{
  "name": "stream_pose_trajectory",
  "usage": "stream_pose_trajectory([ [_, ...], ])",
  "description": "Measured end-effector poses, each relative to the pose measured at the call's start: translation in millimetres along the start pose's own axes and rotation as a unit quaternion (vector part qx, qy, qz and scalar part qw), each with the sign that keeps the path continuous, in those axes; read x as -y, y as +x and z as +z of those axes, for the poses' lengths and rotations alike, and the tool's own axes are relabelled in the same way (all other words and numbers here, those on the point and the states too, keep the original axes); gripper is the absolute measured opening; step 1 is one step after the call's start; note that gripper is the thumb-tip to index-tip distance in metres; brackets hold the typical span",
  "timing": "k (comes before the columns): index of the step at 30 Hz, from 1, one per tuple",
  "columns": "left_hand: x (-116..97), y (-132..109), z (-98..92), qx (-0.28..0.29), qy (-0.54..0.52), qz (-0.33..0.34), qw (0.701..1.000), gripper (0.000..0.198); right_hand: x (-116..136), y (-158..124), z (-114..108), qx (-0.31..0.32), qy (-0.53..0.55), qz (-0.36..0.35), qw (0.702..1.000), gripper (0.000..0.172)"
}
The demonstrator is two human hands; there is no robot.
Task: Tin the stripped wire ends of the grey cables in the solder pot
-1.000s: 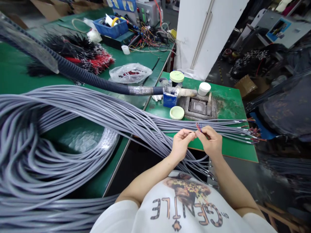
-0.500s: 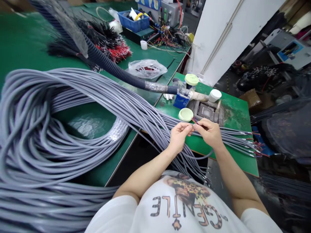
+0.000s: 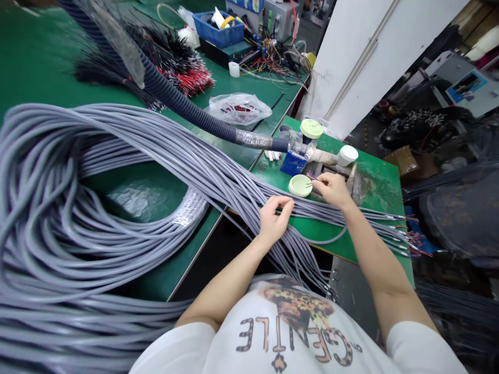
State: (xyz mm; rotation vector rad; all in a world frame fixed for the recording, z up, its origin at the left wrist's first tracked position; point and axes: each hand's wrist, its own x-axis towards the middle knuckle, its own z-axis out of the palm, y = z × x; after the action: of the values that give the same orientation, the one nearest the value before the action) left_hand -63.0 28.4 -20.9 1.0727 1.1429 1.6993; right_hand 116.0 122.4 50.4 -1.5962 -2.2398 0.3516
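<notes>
My L hand (image 3: 275, 219) lies curled over the grey cable bundle (image 3: 234, 195), fingertips (image 3: 289, 205) pressed on top, can't tell if it's actually gripping. R hand (image 3: 333, 189) pinches thin red/blue wires (image 3: 312, 179) at a cable end, thumb & fingers together, just beside a pale green lid (image 3: 300, 185) on the green bench (image 3: 382, 218). Tee (image 3: 273, 332) print reads GENTLE, upside down from here.
</notes>
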Motion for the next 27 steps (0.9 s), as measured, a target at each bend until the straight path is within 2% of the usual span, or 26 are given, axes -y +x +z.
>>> stream_pose_trajectory([
  [3,10.0,-6.2,-1.5,0.079,0.117,0.086,0.986,0.009,-6.0,17.7,12.5,0.057,-0.068,0.014,0.996,0.029],
  [5,14.6,-7.8,-0.2,0.118,0.154,0.110,0.975,0.009,-7.0,24.1,19.9,0.083,-0.118,0.016,0.989,0.028],
  [8,16.2,-7.1,1.4,0.120,0.145,0.101,0.977,0.009,-9.1,28.7,28.5,0.098,-0.166,0.015,0.981,0.026],
  [14,11.8,-5.1,1.2,0.110,0.108,0.065,0.986,0.007,-9.7,30.4,36.8,0.096,-0.191,0.011,0.977,0.027],
  [17,12.0,-5.5,0.8,0.109,0.100,0.063,0.987,0.007,-8.3,27.4,29.8,0.094,-0.193,0.005,0.977,0.027],
  [20,14.2,-6.2,0.5,0.111,0.105,0.073,0.986,0.007,-17.5,21.4,11.9,0.057,-0.187,0.001,0.981,0.029],
  [24,17.9,-6.6,0.5,0.119,0.138,0.106,0.977,0.009,-52.4,13.9,-11.7,-0.011,-0.204,0.056,0.977,0.028],
  [27,19.7,-6.7,0.6,0.120,0.160,0.122,0.972,0.008,-80.9,11.4,-15.5,-0.007,-0.239,0.130,0.962,0.030],
])
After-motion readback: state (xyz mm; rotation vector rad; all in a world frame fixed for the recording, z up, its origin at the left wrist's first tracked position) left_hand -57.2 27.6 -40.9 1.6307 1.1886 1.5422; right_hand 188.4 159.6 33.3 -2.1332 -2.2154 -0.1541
